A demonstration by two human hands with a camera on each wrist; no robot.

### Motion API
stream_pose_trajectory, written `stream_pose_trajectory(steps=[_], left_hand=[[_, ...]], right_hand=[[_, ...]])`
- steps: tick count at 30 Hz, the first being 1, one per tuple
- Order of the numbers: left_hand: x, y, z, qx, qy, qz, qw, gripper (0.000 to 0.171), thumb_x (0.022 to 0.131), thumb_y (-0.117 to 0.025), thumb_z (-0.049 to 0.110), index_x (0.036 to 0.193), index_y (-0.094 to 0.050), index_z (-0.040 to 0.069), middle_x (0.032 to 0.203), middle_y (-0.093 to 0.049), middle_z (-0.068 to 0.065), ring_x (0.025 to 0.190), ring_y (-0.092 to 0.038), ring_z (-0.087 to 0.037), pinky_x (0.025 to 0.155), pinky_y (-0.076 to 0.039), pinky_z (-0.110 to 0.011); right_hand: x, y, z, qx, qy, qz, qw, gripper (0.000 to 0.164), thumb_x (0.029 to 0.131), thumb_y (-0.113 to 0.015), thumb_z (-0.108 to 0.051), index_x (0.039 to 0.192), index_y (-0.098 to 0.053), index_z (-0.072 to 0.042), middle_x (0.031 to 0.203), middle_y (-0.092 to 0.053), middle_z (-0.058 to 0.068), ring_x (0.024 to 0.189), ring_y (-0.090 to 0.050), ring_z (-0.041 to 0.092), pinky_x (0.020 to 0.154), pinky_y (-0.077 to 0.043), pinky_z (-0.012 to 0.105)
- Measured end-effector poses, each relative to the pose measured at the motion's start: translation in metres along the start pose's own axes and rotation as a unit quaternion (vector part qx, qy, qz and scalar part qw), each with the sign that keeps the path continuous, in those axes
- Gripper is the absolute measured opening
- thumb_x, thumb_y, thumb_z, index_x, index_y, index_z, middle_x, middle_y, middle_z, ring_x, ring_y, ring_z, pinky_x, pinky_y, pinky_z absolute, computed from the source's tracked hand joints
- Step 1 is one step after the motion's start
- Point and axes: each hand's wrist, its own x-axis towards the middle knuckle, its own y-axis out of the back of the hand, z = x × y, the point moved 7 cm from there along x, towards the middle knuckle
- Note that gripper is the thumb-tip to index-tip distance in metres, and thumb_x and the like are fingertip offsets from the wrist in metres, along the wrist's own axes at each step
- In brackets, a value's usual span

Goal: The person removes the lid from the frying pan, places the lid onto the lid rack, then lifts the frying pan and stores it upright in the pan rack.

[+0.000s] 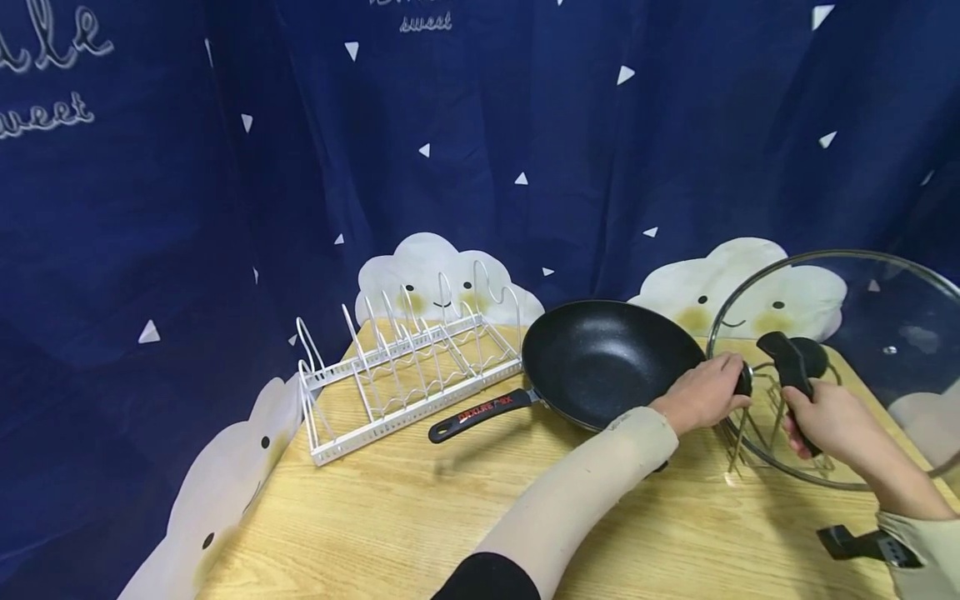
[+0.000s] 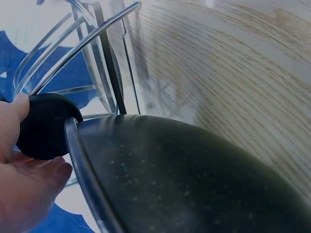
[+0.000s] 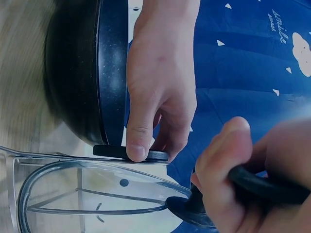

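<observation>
A black wok (image 1: 600,358) with a long handle (image 1: 483,414) pointing left stands on the wooden table, its dark inside facing up. On its right side my left hand (image 1: 701,392) pinches the short black side handle (image 2: 48,126) between thumb and fingers. Farther right, my right hand (image 1: 832,417) grips the black handle (image 1: 787,362) of a large glass lid (image 1: 892,292) with a metal rim. The lid is held nearly upright at a small metal wire stand (image 1: 738,442). Whether it rests in that stand I cannot tell.
A white wire rack (image 1: 420,408) with several upright dividers stands left of the wok, close to it. Behind the table (image 1: 360,525) hangs a blue curtain (image 1: 480,150) with white clouds. A black strap piece (image 1: 866,546) sticks out from the right sleeve.
</observation>
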Motion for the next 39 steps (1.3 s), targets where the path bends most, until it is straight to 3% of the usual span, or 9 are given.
stream_pose_trajectory(steps=[8,21,39], left_hand=[[-0.001,0.001,0.0,-0.005,0.006,0.003,1.0,0.055,0.092,-0.05,0.052,0.138,-0.037,0.026,0.135,-0.038,0.017,0.117,-0.044,0.003,0.09,-0.039,-0.013],[-0.002,0.002,-0.001,0.009,0.005,0.014,0.9999,0.056,0.092,-0.049,0.055,0.139,-0.037,0.026,0.136,-0.038,0.017,0.117,-0.044,0.002,0.09,-0.04,-0.014],[0.0,0.001,-0.001,0.003,0.009,0.01,0.9999,0.055,0.092,-0.05,0.053,0.138,-0.036,0.026,0.135,-0.039,0.016,0.117,-0.045,0.0,0.09,-0.04,-0.015]], right_hand=[[0.007,-0.002,-0.004,0.019,-0.012,-0.024,0.999,0.054,0.102,-0.019,-0.027,0.072,-0.054,0.001,0.054,-0.055,0.003,0.047,-0.057,0.021,0.045,-0.047,0.033],[0.014,-0.007,-0.006,0.072,-0.025,-0.04,0.996,0.043,0.102,-0.018,-0.024,0.089,-0.043,0.008,0.061,-0.055,0.003,0.05,-0.058,0.02,0.046,-0.049,0.034],[0.018,-0.01,-0.01,0.151,-0.031,-0.064,0.986,0.04,0.102,-0.016,-0.021,0.097,-0.039,0.012,0.067,-0.055,0.005,0.054,-0.059,0.017,0.052,-0.052,0.036]])
